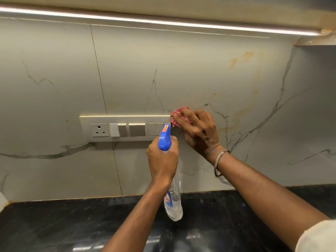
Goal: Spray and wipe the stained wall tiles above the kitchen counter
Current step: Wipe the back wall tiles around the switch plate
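- The wall tiles [54, 99] are pale with grey marble veins, and a thin vertical joint runs down the left part.
- A cream switch panel [101, 139] sits on the tiles left of centre. It has a three-pin socket at its left end and rows of rocker switches to the right.
- The left hand [162, 160] is wrapped around the neck of the spray bottle [173, 202]. The bottle's blue trigger head points up toward the right end of the panel, and its clear body hangs below the wrist, above the surface.
- The right hand [198, 131] presses a red-and-white cloth [179, 116] against the tile just beside the panel's upper right corner. Its fingers are spread over the crumpled fabric.
- A metal bangle [221, 161] circles the right wrist.
- Yellow-orange stains [241, 58] mark the tiles up and to the right of the cloth, and fainter streaks run down toward it.
- The dark speckled surface [54, 224] runs along the bottom, meeting the tiles.
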